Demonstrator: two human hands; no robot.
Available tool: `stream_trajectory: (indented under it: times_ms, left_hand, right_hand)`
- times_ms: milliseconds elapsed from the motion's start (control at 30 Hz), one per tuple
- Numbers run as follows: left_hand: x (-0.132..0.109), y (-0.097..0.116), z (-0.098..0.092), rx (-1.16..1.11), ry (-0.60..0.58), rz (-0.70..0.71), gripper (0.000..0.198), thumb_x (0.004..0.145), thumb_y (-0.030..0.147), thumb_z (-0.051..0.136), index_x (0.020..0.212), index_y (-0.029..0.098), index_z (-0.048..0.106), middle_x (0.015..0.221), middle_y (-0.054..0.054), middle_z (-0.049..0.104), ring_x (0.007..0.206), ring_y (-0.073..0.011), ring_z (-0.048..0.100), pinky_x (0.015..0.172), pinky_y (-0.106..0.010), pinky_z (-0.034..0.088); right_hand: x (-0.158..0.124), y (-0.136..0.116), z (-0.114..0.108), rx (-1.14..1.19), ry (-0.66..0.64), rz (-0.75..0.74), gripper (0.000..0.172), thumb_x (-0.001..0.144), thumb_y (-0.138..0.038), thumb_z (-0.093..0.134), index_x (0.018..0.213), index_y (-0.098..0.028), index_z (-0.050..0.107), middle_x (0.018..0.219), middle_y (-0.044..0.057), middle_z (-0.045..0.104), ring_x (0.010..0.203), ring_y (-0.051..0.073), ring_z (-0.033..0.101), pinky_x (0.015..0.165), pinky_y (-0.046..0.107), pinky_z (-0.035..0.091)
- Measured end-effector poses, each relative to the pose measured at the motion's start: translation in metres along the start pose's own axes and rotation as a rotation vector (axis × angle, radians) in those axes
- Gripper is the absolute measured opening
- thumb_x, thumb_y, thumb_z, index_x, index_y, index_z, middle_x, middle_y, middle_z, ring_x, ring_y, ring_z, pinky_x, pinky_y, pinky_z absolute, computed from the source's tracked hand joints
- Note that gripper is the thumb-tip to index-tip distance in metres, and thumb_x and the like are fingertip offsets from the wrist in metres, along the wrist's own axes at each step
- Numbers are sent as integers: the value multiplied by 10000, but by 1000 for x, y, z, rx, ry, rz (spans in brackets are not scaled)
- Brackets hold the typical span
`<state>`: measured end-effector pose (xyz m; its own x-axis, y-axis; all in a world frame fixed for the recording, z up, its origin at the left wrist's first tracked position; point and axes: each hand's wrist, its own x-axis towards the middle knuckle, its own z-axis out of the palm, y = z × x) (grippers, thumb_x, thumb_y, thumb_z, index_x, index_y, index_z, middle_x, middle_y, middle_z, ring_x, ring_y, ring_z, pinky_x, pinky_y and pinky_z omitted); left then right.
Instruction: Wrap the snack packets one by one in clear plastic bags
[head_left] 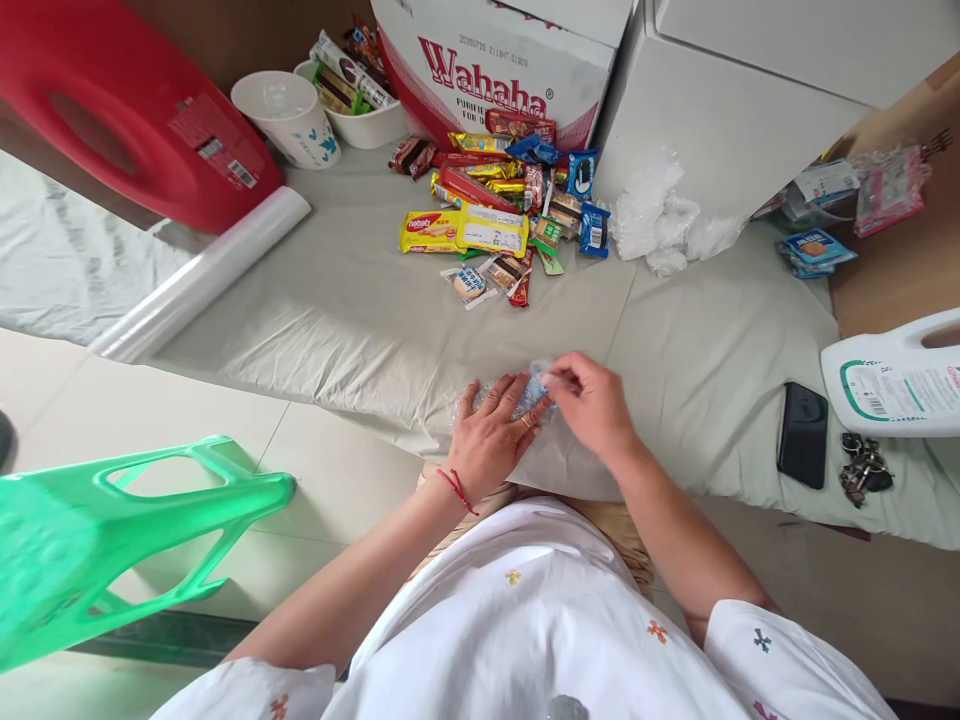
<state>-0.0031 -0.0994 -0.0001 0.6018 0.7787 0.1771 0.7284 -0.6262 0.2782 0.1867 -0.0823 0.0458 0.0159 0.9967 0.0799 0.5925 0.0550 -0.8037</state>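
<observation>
My left hand [491, 435] lies flat, fingers spread, pressing on a clear plastic bag [529, 398] with something blue inside, on the pale cloth [360, 320]. My right hand [592, 400] pinches the bag's upper edge with thumb and fingers. A red thread circles my left wrist. A pile of wrapped snacks [499, 205] lies farther back on the cloth, well beyond both hands.
A Wahaha carton [487, 75] and white boxes [720, 110] stand behind the snacks. A roll of clear film [199, 275], a paper cup [289, 115], a bowl of snacks [352, 85] and a red jug [127, 110] sit left. Phone [802, 435], keys [862, 470], white jug [896, 375] right. Green stool [112, 540] near left.
</observation>
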Motion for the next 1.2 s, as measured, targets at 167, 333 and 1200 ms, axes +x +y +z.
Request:
stream_trajectory:
  times_ms: [167,333,1200]
  left_hand:
    - [-8,-16,-11,-184,-2,64,296,998,282,549,1203,248,760,1502,-156,589,1470,-355,467,1198,-628,355]
    - [-27,-43,-28,-381,267,-96,274,1003,196,503,1153,232,729,1319,-112,699,1394,-269,531,1140,-489,477]
    - [61,7,-30,-1247,-23,-785,82,813,254,567,800,190,616,681,-16,699,610,-155,666,566,-248,512]
  right_hand:
    - [-15,-5,39,-206,-78,-111,186,1018,-281,521,1067,-245,696,1028,79,719,912,221,683,808,332,549]
    - [-32,4,42,-312,-135,-188,309,1019,-353,571,1303,-274,665,1107,106,645,966,245,652,792,358,579]
    - [-43,17,34,239,-275,-106,746,1055,-530,460,1665,-210,174,1461,196,619,1261,290,671,989,461,593]
